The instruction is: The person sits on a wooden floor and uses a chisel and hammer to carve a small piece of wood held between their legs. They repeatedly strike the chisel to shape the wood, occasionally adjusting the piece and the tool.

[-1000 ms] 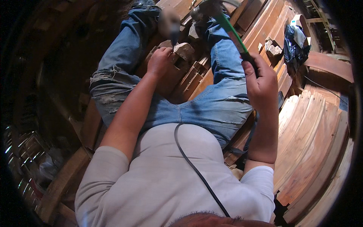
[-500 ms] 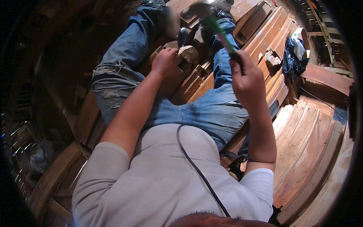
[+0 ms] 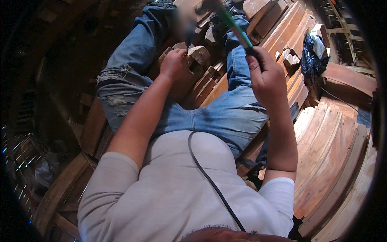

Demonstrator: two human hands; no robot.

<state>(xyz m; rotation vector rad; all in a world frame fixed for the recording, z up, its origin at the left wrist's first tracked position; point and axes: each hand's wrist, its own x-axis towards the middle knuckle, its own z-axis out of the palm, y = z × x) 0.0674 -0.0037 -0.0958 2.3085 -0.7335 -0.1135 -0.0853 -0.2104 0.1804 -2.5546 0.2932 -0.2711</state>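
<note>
My right hand (image 3: 268, 76) is closed round the dark grip of a hammer (image 3: 234, 27) with a green handle. The hammer's metal head is raised at the far end, close to my feet. Between my legs, my left hand (image 3: 174, 64) has its fingers closed at the lower end of a dark-handled chisel (image 3: 188, 38), which stands roughly upright; its blade is hidden. A rough pale block of wood (image 3: 198, 54) lies right beside those fingers. A blurred patch covers the area just above the chisel.
Long brown boards (image 3: 278, 30) lie beyond my right leg, with a pale broken chunk (image 3: 290, 58) on them. A black plastic bag (image 3: 314, 60) sits further right. Curved wooden pieces (image 3: 322, 149) are stacked at my right side. A black cable (image 3: 209, 181) runs down my shirt.
The hammer and right hand have shifted slightly, with the head a little further left and away. My left hand has moved slightly left, and the chisel's top shows less clearly.
</note>
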